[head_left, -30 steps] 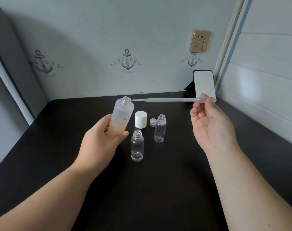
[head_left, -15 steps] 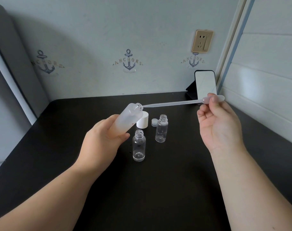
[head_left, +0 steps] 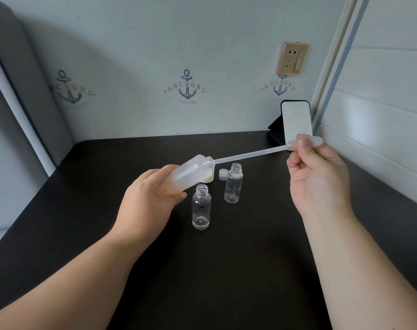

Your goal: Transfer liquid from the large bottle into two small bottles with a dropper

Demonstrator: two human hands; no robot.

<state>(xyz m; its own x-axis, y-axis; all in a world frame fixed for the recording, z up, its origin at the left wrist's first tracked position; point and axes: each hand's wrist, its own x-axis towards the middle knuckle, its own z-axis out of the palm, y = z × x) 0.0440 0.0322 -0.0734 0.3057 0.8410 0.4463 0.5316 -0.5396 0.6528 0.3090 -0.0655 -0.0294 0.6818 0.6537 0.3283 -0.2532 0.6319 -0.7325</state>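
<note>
One large bottle (head_left: 190, 175) gripped by left hand (head_left: 150, 201), tilted further; right hand (head_left: 317, 179) pinched one dropper (head_left: 250, 155), tip now at its mouth; two small bottles (head_left: 201, 208) (head_left: 233, 183) stood uncapped.

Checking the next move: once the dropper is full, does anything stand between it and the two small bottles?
Nothing visible. The dropper has its tip at the large bottle's mouth; both small bottles stand uncapped just below.

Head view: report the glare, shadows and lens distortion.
Head view: glare whites out the phone screen at the back right; a broad soft shadow darkens the wall's upper left; wide-angle bending curves the door frame and the table's edges; the left hand, right hand, large bottle and dropper look sharp.
</note>
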